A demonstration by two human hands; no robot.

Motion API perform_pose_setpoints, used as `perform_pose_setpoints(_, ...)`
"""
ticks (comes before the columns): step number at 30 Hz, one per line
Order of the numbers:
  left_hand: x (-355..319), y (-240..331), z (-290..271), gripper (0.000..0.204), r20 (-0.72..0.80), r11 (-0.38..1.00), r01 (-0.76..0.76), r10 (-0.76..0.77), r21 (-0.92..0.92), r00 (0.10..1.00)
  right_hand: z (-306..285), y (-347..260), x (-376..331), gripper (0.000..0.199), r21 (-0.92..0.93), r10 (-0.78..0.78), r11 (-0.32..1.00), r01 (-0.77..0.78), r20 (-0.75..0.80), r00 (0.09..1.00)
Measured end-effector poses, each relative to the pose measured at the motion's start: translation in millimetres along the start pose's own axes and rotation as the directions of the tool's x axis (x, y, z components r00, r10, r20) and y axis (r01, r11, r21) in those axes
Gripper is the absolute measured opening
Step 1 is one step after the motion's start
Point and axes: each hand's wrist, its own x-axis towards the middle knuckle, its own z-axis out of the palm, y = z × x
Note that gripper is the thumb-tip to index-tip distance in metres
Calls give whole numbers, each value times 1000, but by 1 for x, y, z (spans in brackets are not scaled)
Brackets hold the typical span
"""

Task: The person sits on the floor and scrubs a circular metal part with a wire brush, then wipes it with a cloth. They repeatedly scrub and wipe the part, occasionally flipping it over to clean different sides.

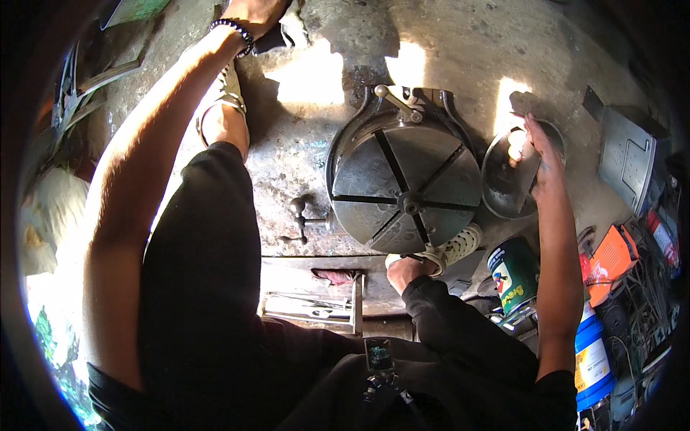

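A round slotted metal rotary table [402,172] sits on the floor between my feet, with a ball-ended lever [402,104] on its far side. My right hand [537,147] is over a shallow round pan [499,183] just right of it. Its fingers are curled beside a dark, flat, straight-edged piece [519,179]; whether they grip that piece is hard to see. My left hand [260,10] reaches to the far left and is cut off by the upper edge, its fingers out of sight. A crumpled grey cloth [294,30] lies next to it.
A handle with ball ends [300,219] projects left of the rotary table. On the right stand a grey metal box [629,159], a green can [513,273], a blue bucket [593,363] and an orange case [611,262]. A reddish rag [334,276] lies nearer me.
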Motion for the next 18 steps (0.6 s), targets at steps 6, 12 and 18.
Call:
perform_pose_setpoints(6,-57,-11,9,56,613,956,-269,142,119,777,4,3,18,42,-111,-53,991,69,141,989)
perform_pose_setpoints(12,-114,0,41,49,603,970,64,93,-235,792,-3,7,17,46,-143,-86,984,110,165,983)
perform_pose_setpoints(18,-106,71,82,49,739,999,42,-14,-20,673,16,4,-2,40,-63,11,998,-8,61,998)
